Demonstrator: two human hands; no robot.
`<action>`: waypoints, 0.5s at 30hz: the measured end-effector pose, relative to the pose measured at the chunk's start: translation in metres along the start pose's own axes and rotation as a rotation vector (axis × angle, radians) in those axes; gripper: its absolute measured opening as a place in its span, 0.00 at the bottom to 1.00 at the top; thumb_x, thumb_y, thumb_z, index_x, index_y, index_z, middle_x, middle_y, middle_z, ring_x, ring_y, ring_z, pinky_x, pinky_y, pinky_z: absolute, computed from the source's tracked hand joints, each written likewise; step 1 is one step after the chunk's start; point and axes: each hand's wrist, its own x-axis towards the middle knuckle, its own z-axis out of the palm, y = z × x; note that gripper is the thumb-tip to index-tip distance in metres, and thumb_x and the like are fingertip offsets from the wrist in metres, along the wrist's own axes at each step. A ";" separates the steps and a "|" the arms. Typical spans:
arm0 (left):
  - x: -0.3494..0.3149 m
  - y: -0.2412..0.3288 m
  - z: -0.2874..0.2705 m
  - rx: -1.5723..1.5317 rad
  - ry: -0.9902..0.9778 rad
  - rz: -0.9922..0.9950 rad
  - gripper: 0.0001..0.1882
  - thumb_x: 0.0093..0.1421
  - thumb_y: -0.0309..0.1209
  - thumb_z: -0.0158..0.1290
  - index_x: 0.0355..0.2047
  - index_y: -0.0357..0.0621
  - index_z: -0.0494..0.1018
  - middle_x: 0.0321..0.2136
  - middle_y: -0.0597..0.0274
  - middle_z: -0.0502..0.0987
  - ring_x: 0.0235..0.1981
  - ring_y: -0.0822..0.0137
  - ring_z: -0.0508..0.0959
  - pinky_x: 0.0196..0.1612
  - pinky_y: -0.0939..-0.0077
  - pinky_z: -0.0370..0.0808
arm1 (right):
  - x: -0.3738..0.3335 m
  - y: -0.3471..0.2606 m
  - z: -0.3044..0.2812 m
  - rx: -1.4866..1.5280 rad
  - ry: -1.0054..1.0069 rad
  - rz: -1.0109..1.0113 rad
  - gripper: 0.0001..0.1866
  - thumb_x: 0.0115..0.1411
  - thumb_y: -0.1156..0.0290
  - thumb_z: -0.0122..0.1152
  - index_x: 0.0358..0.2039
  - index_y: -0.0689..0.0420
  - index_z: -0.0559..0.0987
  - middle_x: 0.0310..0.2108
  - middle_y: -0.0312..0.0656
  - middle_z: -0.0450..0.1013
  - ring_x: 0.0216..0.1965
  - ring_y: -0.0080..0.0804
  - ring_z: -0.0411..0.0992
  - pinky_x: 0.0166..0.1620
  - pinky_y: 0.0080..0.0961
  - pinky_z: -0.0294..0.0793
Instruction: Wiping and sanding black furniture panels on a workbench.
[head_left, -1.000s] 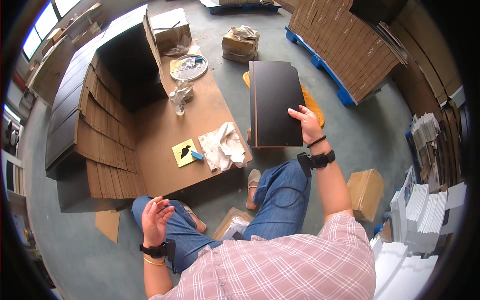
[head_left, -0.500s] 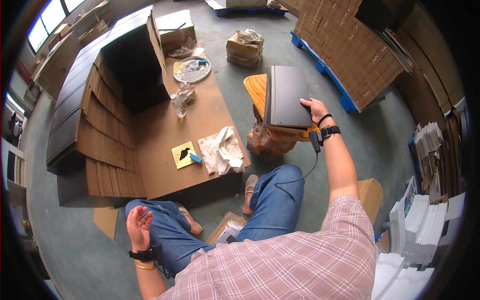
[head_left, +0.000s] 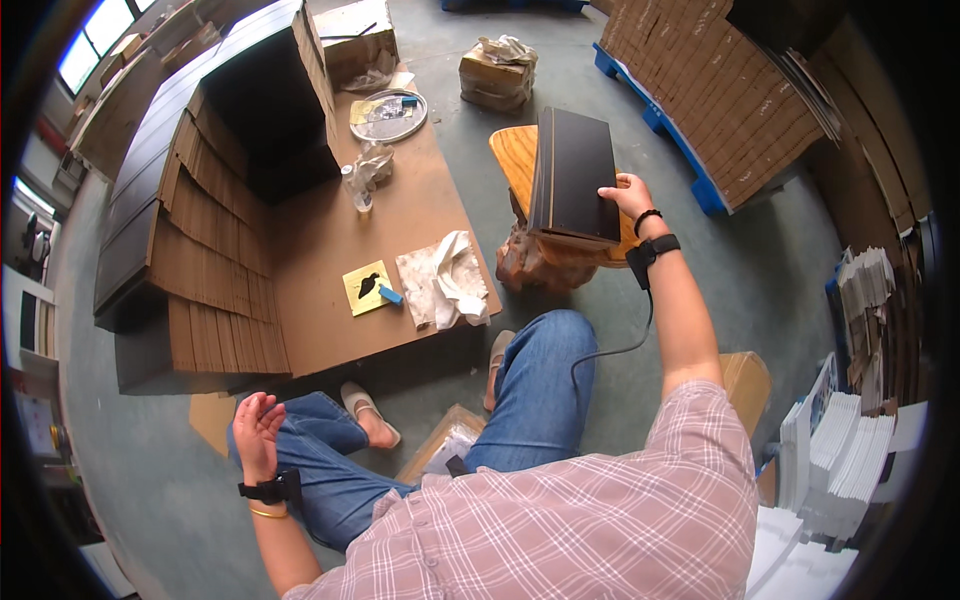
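Note:
A black flat board [head_left: 576, 170] with a thin gold line near its left side lies on top of a small stack, on an orange-yellow wooden stool [head_left: 512, 150] ahead of me and to the right. My right hand [head_left: 630, 197] grips the board's right edge, thumb on the upper face, the other fingers partly hidden at the edge. Above my left thigh, my left hand [head_left: 260, 430] is raised with nothing in it. Its fingers are loosely bent and apart.
Stacked dark-faced cardboard pieces [head_left: 225, 270] stand left on a brown board [head_left: 400, 215]. A yellow pad [head_left: 368, 288], white cloth [head_left: 455, 280], plastic cup [head_left: 361, 195] and round lid [head_left: 388, 116] lie there. Beyond the stool are a wrapped box [head_left: 498, 75] and loaded blue pallet [head_left: 660, 125].
The board's upper face now looks darker, with a gold line visible; before, it was greyer. My right hand keeps its place at the right edge. My left foot and leg have shifted slightly.

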 end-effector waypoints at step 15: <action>0.047 0.037 -0.118 -0.033 0.367 0.150 0.14 0.63 0.37 0.48 0.42 0.40 0.64 0.35 0.56 0.74 0.34 0.64 0.78 0.36 0.74 0.78 | -0.149 -0.166 -0.057 0.940 -0.468 -0.334 0.19 0.65 0.65 0.50 0.55 0.57 0.68 0.46 0.35 0.72 0.41 0.16 0.68 0.46 0.16 0.66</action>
